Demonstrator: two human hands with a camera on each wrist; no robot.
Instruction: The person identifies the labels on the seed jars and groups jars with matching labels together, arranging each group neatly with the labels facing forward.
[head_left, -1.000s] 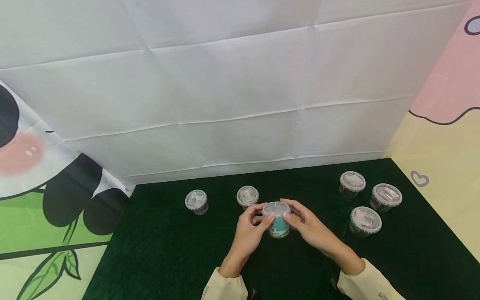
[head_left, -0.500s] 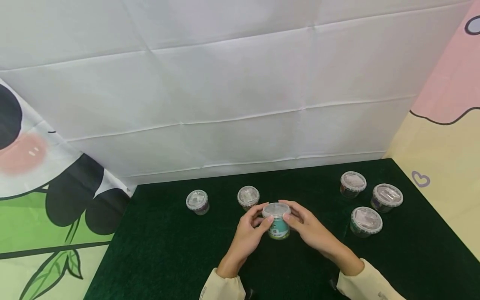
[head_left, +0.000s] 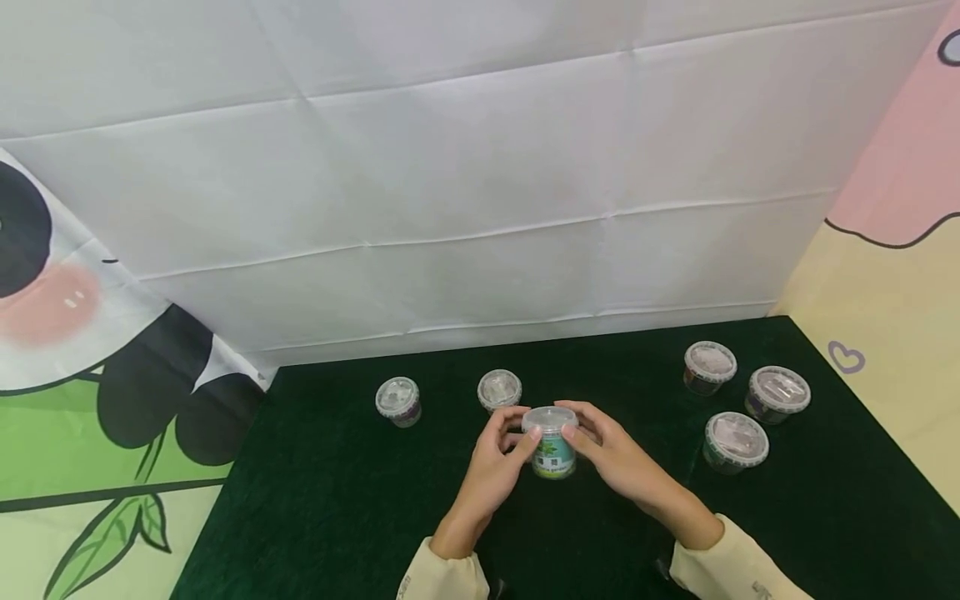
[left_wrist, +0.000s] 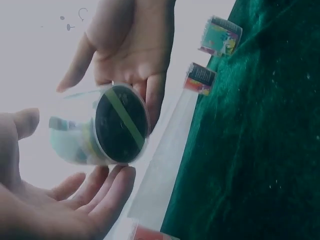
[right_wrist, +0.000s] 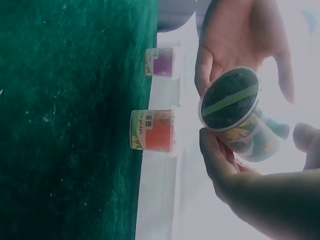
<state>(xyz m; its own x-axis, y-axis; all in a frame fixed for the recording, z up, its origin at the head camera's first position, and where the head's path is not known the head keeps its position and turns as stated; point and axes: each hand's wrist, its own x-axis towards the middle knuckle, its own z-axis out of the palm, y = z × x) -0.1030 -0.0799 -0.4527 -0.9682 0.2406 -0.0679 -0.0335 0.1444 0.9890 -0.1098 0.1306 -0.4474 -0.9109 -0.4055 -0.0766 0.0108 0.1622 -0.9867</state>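
- A person's L hand [head_left: 493, 462] and R hand [head_left: 617, 454] hold a lidded plastic cup [head_left: 553, 457] btwn them, ctr, above a green cloth-covered table [head_left: 337, 508].
- Fingers of both hands bent round the cup's sides, thumbs nr the clear lid [head_left: 550, 417]; grip narrowed to cup width.
- Cup approx upright, teal label w/ green leaf print facing the wearer; wrist views show its dark base [left_wrist: 111, 132] w/ a pale green stripe, off the cloth.
- L of ctr: a small lidded cup [head_left: 398, 400] stands apart; a second small cup [head_left: 499, 388] sits just behind the L hand, partly hidden.
- R side: three more tubs, i.e. rear tub [head_left: 709, 367], outer tub [head_left: 777, 393], front tub [head_left: 736, 442], grouped nr the table edge.
- Bkgd: white sheet [head_left: 450, 175]; cream sleeves [head_left: 444, 573] at both wrists.
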